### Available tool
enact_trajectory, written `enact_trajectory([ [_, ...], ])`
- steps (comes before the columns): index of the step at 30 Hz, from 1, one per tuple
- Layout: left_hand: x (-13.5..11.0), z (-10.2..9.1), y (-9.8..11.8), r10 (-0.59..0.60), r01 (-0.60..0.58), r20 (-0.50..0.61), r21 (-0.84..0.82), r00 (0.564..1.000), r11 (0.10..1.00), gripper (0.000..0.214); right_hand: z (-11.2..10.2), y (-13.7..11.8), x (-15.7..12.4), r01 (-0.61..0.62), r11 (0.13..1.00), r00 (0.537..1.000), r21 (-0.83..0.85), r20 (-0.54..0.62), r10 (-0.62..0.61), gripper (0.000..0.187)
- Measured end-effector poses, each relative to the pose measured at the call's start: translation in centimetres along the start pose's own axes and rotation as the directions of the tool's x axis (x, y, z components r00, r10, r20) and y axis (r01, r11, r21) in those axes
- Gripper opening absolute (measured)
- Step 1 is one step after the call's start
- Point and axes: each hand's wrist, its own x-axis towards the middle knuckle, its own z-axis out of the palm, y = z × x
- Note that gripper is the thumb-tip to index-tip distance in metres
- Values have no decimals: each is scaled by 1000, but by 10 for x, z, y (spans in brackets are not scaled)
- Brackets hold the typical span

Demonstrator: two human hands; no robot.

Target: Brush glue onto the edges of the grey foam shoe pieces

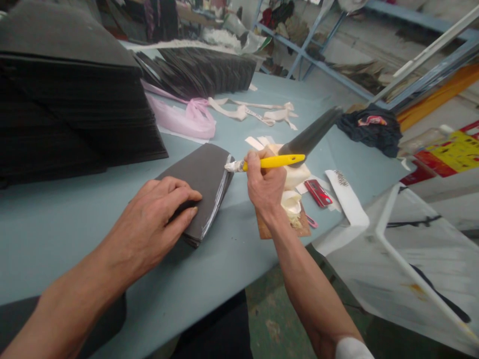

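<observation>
A thin stack of dark grey sheets (200, 174) lies on the table, with white paste smeared along its right edge. On top of it rests my left hand (164, 207), fingers stretched out and thumb a little apart, pressing on the upper sheet. My right hand (266, 179) is closed round the yellow handle of a paintbrush (284, 160). The brush's white-coated bristles touch the pasted edge near its far corner. Just beyond my right wrist, a brown board (265, 230) carries a cream-coloured container (292, 202) with dried residue.
A tall pile of black sheets (75, 109) stands at left, and a fanned row of them (217, 70) behind. Around are a pink plastic strip (187, 117), pale ribbons (258, 112), a dark tapered piece (312, 132), a red box (318, 193) and a white bin (374, 244) beside the table.
</observation>
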Motion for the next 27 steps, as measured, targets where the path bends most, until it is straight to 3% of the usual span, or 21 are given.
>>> enact_trajectory([
  [27,2,3,-2,18,-18,23,16,1000,1000,38,-35,-62,-50,180,983,953,-45,255,-163,33],
])
